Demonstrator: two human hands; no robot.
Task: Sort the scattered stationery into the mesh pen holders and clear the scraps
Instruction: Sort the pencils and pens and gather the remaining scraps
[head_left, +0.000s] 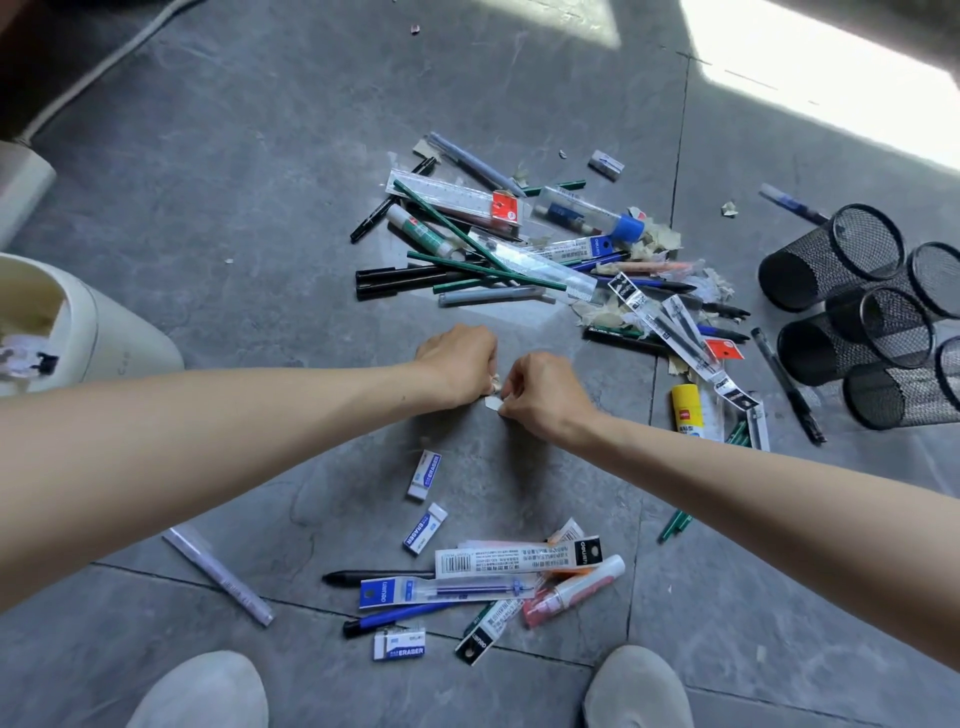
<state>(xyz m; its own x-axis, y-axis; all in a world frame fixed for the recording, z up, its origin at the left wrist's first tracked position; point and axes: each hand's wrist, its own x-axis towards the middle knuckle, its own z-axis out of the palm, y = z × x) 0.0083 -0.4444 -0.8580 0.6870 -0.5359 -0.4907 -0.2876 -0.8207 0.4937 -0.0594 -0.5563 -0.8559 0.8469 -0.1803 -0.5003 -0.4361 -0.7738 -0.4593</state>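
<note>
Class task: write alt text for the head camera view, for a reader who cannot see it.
Both hands, left hand and right hand, pinch small paper scraps above a grey tiled floor strewn with pens, rulers and erasers. Black mesh pen holders lie tipped at right; a cream bin stands at left.

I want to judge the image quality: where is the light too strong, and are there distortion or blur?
Head view: sunlight overexposes the floor patch at top right to plain white; the wide lens bends the forearms and floor joints outward; the left hand and right hand look fairly sharp; the bin at the left edge looks softer.
</note>
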